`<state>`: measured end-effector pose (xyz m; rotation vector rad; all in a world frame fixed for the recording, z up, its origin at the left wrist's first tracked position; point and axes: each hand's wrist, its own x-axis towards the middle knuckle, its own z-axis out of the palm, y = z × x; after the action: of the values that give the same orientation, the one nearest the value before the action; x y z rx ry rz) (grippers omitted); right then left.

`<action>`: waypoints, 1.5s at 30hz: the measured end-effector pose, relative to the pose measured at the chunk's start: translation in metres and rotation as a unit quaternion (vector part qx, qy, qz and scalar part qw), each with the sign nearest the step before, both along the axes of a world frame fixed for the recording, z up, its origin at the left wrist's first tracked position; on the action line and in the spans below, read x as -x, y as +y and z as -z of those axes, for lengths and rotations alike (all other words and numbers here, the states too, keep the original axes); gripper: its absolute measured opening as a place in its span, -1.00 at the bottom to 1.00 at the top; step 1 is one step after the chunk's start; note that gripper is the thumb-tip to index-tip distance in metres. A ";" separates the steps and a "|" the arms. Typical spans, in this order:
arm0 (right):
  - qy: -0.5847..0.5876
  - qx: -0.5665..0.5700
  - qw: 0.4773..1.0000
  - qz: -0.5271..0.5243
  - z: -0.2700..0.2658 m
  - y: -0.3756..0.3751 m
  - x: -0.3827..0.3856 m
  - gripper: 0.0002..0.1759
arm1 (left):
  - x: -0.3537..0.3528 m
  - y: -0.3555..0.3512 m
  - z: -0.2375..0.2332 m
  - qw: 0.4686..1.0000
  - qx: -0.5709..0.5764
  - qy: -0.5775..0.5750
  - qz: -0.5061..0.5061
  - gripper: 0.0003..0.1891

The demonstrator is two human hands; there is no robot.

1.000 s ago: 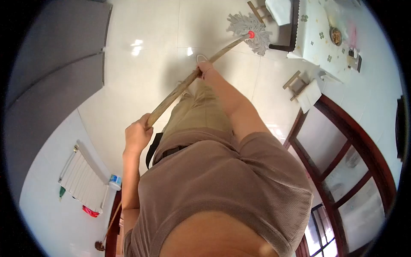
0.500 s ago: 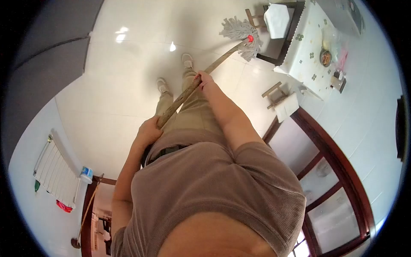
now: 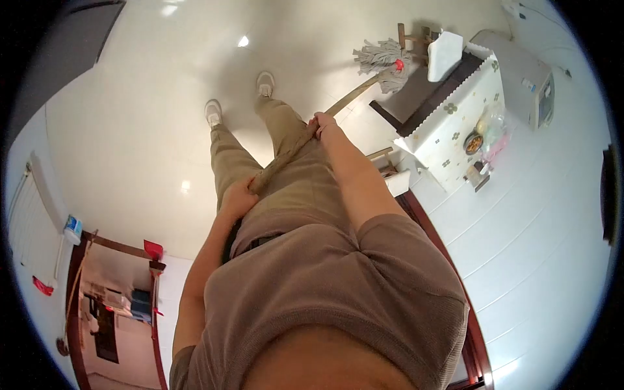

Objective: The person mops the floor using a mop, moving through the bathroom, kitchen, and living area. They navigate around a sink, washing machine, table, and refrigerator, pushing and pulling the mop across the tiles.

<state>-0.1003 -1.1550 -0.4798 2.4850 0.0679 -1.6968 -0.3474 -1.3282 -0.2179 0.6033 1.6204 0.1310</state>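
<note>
A mop with a grey string head (image 3: 383,62), a red collar and a long wooden handle (image 3: 351,95) slants across in front of my legs. My left hand (image 3: 240,197) is wrapped around the handle near its upper end, close to my left thigh. Farther down the handle, my right hand (image 3: 325,125) grips it in front of my right leg. The mop's strings spread on the pale tiled floor (image 3: 143,130), right beside a wooden chair with a white seat cover (image 3: 445,56).
To the right stands a table with a flowered white cloth (image 3: 426,140), bearing a bowl of food (image 3: 473,143) and plastic bags. Another white-covered chair (image 3: 398,182) is by its near side. A radiator (image 3: 32,221) hangs on the left wall, near a doorway with a red dustpan (image 3: 153,249).
My body and view have turned, so the table and chairs appear shifted and the left doorway shows more. My feet have moved left in view. Both hands still hold the mop.
</note>
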 end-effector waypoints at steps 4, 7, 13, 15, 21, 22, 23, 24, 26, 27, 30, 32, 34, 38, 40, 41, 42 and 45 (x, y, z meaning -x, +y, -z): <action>-0.044 -0.063 0.992 0.097 -0.020 -0.005 0.025 -0.77 | 0.009 0.004 0.001 1.000 0.005 -0.031 0.001 -0.54; 0.062 0.050 0.973 -0.215 -0.027 -0.016 0.025 -0.85 | 0.022 0.004 -0.032 0.997 0.065 -0.033 -0.001 -0.53; 0.140 0.002 0.977 0.162 -0.093 -0.093 0.151 -0.82 | 0.136 -0.022 -0.113 0.994 0.094 0.045 0.044 -0.52; 0.133 0.020 0.984 0.113 -0.065 -0.121 0.186 -0.90 | 0.166 0.006 -0.144 0.993 0.091 0.061 0.036 -0.51; 0.229 -0.048 0.915 0.330 -0.100 -0.039 0.175 -0.91 | 0.168 0.077 -0.126 0.987 0.069 0.075 0.126 -0.61; 0.220 -0.086 0.916 0.326 -0.100 -0.032 0.166 -0.91 | 0.157 0.093 -0.103 0.984 0.051 0.067 0.160 -0.63; 0.211 -0.128 0.915 0.319 -0.096 -0.021 0.156 -0.89 | 0.146 0.102 -0.076 0.987 0.010 0.044 0.156 -0.64; 0.196 -0.118 0.954 0.196 -0.090 0.007 0.113 -0.85 | 0.132 0.107 -0.061 0.988 -0.024 0.018 0.154 -0.65; 0.211 -0.365 0.907 -0.024 -0.004 -0.015 0.064 -0.81 | 0.104 0.129 -0.046 0.990 -0.027 -0.023 0.138 -0.64; 0.217 -0.179 0.924 0.260 -0.004 0.037 0.018 -0.79 | 0.060 0.138 -0.014 0.970 -0.108 0.068 0.206 -0.61; 0.102 -0.176 0.953 0.226 -0.041 0.083 -0.044 -0.83 | -0.034 0.176 0.016 0.967 -0.105 0.036 0.229 -0.69; 0.068 -0.229 0.936 0.259 -0.032 0.082 -0.065 -0.85 | -0.083 0.200 0.040 0.960 -0.118 0.009 0.254 -0.73; 0.039 -0.210 0.939 0.270 -0.063 0.095 -0.068 -0.80 | -0.111 0.209 0.069 0.951 -0.119 0.003 0.284 -0.74; 0.047 -0.184 0.972 0.138 -0.073 0.099 -0.037 -0.76 | -0.086 0.208 0.086 0.957 -0.116 -0.006 0.267 -0.74; 0.062 -0.164 0.979 0.108 -0.062 0.090 -0.029 -0.74 | -0.061 0.189 0.088 0.957 -0.123 -0.005 0.263 -0.76; 0.069 -0.147 0.983 0.090 -0.047 0.078 -0.020 -0.70 | -0.032 0.173 0.083 0.959 -0.109 -0.007 0.261 -0.76; 0.076 -0.128 0.987 0.067 -0.042 0.068 -0.009 -0.67 | -0.021 0.169 0.070 0.961 -0.109 -0.004 0.254 -0.77; 0.021 -0.127 0.991 0.023 -0.049 0.029 0.047 -0.58 | 0.030 0.138 0.031 0.961 -0.063 0.029 0.266 -0.76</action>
<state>-0.1475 -1.1259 -0.4309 2.6460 0.2469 -1.8665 -0.3770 -1.1902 -0.2484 1.1291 1.4594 -0.1855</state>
